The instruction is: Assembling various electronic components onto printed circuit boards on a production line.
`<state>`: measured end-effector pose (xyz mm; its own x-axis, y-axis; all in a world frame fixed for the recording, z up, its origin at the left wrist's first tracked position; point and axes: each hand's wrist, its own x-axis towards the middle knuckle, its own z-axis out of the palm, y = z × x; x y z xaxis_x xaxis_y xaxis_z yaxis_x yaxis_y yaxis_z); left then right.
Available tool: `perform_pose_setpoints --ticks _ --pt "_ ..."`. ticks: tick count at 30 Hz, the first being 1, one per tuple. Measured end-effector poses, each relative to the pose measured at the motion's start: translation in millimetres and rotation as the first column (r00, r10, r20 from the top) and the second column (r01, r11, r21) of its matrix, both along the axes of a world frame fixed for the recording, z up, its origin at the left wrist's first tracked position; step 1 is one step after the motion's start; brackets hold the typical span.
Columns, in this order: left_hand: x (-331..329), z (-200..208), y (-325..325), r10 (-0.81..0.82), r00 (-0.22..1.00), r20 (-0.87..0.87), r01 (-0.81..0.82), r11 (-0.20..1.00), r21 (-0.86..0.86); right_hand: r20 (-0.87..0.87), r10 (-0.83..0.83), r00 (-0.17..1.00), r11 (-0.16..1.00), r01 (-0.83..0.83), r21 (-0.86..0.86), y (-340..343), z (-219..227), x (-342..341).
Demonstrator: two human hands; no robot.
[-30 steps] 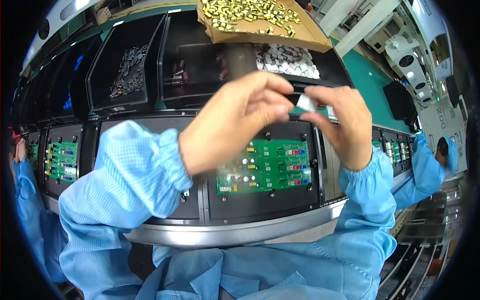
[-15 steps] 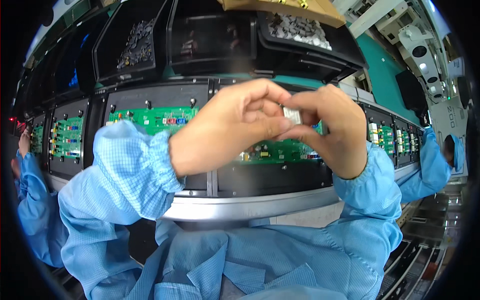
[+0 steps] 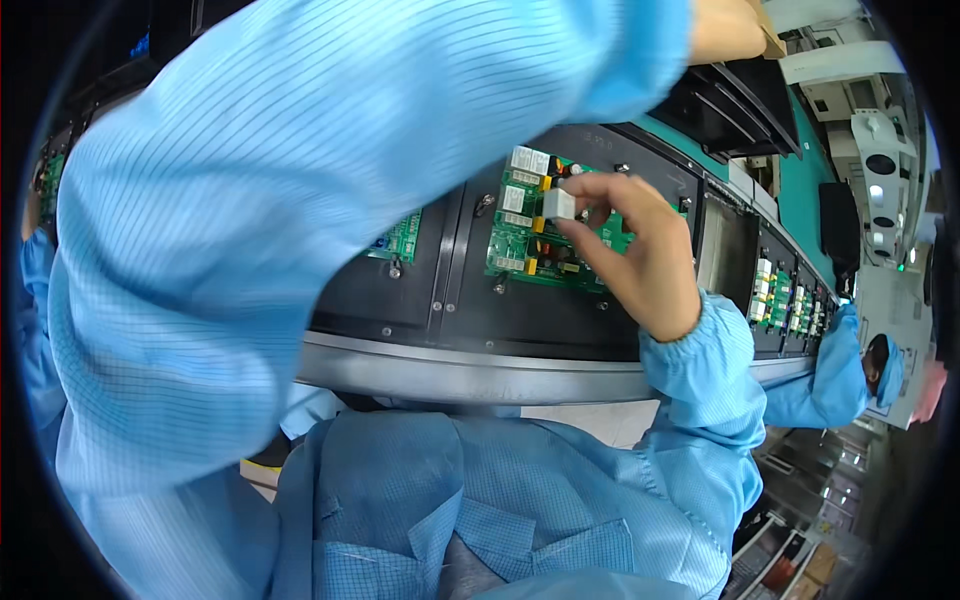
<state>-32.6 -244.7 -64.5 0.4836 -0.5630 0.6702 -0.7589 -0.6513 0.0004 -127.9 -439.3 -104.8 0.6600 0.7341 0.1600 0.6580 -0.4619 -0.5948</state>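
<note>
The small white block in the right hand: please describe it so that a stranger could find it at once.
Start at the green circuit board in its black carrier on the conveyor. Just above its middle, the right hand pinches a small white block between fingertips. Unlike the white parts already seated on the board, this one is held up off it.

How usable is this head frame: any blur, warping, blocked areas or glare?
Head view: fisheye bends the metal rail and darkens the corners; the raised left sleeve fills the upper left, hiding that hand; the right hand and its small white block over the green circuit board look sharp; no strong glare.
</note>
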Motion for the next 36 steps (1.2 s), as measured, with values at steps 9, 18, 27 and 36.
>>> perform_pose_setpoints --ticks 9,18,27,36 --pt "2.2 -9.8 2.0 0.095 0.985 -0.147 -0.098 0.995 -0.012 0.181 0.031 0.983 0.988 -0.003 -0.152 8.7 -4.0 3.1" --pt "1.5 -0.1 -16.1 0.123 0.950 -0.287 -0.120 0.992 0.027 -0.048 -0.044 0.998 0.980 0.034 -0.194 6.8 -10.3 10.5" --pt "-7.4 22.9 -20.8 0.190 0.895 -0.403 -0.172 0.982 0.081 0.180 0.036 0.983 0.990 -0.011 -0.139 2.6 -14.0 12.0" --pt "-24.1 49.5 -15.1 0.272 0.825 -0.495 -0.234 0.962 0.139 0.314 0.154 0.937 0.969 -0.082 -0.232 5.3 -7.3 15.0"
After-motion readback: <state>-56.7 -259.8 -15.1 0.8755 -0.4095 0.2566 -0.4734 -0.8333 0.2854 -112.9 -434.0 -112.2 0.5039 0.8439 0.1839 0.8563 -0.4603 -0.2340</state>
